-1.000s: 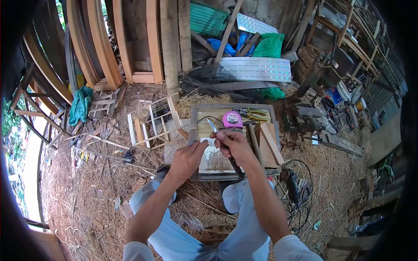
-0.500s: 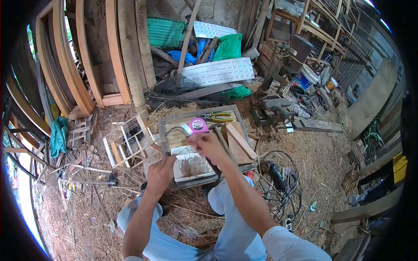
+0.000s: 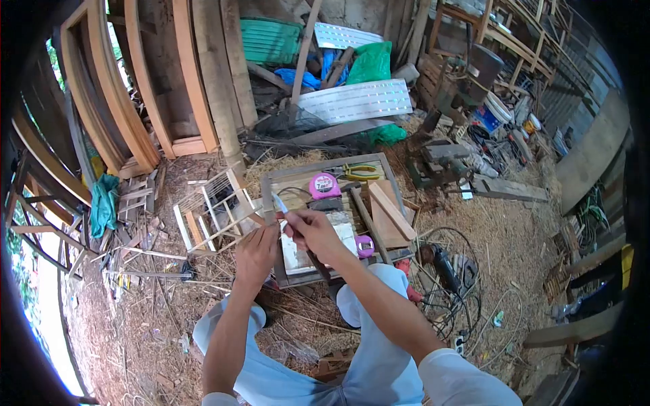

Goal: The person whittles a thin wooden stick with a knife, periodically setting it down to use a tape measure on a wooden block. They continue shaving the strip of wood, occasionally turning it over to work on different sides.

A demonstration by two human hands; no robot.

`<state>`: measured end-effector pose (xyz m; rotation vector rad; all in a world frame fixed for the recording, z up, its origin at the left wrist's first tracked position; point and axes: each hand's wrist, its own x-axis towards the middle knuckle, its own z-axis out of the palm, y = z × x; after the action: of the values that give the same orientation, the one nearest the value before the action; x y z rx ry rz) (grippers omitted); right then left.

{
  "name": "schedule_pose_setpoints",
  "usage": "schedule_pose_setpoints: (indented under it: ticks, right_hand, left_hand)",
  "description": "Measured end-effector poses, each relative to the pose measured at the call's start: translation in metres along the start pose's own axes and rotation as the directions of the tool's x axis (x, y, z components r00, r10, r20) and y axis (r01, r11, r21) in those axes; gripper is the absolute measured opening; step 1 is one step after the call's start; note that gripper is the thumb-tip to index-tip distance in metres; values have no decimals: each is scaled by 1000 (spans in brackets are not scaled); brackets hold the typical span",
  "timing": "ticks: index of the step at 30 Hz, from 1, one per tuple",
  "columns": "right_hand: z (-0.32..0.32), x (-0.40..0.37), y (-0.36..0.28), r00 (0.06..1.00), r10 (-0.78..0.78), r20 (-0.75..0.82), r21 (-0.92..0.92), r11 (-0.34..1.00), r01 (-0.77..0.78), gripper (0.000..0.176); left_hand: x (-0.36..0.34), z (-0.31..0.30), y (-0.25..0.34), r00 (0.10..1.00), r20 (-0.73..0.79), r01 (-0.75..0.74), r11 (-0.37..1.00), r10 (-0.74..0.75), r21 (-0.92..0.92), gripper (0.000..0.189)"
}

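My right hand (image 3: pixel 315 235) grips a knife-like tool with a pale blade (image 3: pixel 280 204) pointing away from me and a long dark handle (image 3: pixel 319 265) showing behind the hand. Close beside it, my left hand (image 3: pixel 257 254) is closed on a thin wooden strip (image 3: pixel 269 211), and the blade lies next to that strip. Beneath the hands is a white, worn board (image 3: pixel 292 259) on a low framed worktable (image 3: pixel 338 163). A pink tape measure (image 3: pixel 324 185) stands beyond a dark block (image 3: pixel 326 204). Near my right wrist lies a purple tape measure (image 3: pixel 365 247). Yellow-handled pliers (image 3: pixel 362 172) rest at the far edge.
Wooden pieces (image 3: pixel 393 211) lie on the worktable's right side. A small slatted wooden frame (image 3: pixel 210 210) sits to the left. A power tool (image 3: pixel 445 269) with tangled cords is on the shaving-covered floor at right. A bench vise-like machine (image 3: pixel 437 162) stands farther back.
My right hand has moved left and closer to my left hand, bringing the blade beside the strip. The purple tape measure has come into sight. The whole view has shifted slightly.
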<state>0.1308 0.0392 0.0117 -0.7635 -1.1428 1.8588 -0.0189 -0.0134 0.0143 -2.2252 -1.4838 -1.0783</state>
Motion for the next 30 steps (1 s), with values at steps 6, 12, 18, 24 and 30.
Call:
schedule_pose_setpoints:
  ticks: [6, 12, 18, 24, 30]
  right_hand:
    - [-15, -2, -16, 1000, 26, 5, 76, 997, -26, 26]
    - [-30, -3, -23, 1000, 1, 10, 50, 999, -2, 23]
    - [-45, 2, -26, 990, -57, -131, -9, 998, 57, 23]
    - [-107, -1, -50, 901, -176, -397, 71, 973, 222, 27]
    - [-35, -4, -16, 994, -105, -19, -307, 947, 95, 28]
  left_hand:
    - [-2, -5, -1, 1000, -18, -19, 999, 19, -26, 13]
    - [-6, -6, -3, 998, 3, -57, 996, 57, -64, 14]
    - [-10, -13, -5, 999, 4, -38, 998, 38, -57, 19]
    - [-28, -32, -38, 993, -73, 95, 995, -96, -17, 18]
    - [-16, -8, -29, 954, 39, 301, 942, -298, -152, 9]
